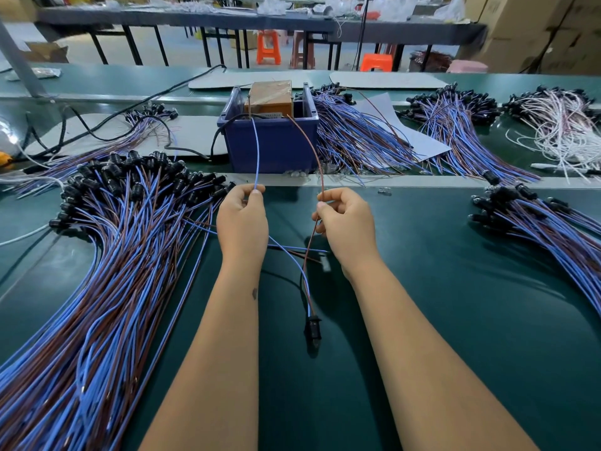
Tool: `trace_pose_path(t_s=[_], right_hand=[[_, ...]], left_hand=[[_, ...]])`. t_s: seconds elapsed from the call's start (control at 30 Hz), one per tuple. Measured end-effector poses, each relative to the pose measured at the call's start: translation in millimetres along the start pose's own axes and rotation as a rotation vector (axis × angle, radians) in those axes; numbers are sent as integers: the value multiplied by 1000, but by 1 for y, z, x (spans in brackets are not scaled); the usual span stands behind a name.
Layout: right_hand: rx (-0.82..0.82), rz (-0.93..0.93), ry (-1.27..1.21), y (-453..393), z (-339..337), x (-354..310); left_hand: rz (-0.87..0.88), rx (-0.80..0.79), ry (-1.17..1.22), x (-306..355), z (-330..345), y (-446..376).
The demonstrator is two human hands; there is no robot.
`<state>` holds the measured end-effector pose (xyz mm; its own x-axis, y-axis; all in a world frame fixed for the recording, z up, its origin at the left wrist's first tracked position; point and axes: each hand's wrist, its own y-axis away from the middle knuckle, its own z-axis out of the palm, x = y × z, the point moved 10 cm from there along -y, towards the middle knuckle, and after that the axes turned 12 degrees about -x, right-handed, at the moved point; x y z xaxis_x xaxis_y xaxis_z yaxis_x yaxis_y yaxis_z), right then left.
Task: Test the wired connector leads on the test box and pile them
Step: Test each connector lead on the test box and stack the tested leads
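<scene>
Left hand (242, 219) pinched blue wire (256, 151), right hand (346, 222) pinched brown wire (310, 141), both running toward test box (271, 96) at 12 o'clock.

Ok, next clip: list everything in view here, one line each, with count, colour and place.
lead under test: one, blue and brown wires with black connector, hanging between both hands, wire ends up at the box
test box: one, brown, inside the bin
bin: one, dark blue, centre of bench
big lead pile: one, blue/brown with black connectors, left
near right pile: one, blue/brown, right edge
far piles: several, blue/brown, behind and right of bin
white-wire pile: one, far right
black cable: one, running left from bin
bench: one, dark green
stools: several, orange and pink, background
left hand: pinches blue wire
right hand: pinches brown wire
</scene>
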<state>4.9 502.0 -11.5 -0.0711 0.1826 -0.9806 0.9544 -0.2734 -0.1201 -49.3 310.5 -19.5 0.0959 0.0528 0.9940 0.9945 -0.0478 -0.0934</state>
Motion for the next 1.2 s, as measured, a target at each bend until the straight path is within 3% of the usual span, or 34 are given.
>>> trace_pose_path(t_s=[1.2], right_hand=[[8,37,-18,4,-3,0]], left_hand=[[-37,34,74,-6,-5,-2]])
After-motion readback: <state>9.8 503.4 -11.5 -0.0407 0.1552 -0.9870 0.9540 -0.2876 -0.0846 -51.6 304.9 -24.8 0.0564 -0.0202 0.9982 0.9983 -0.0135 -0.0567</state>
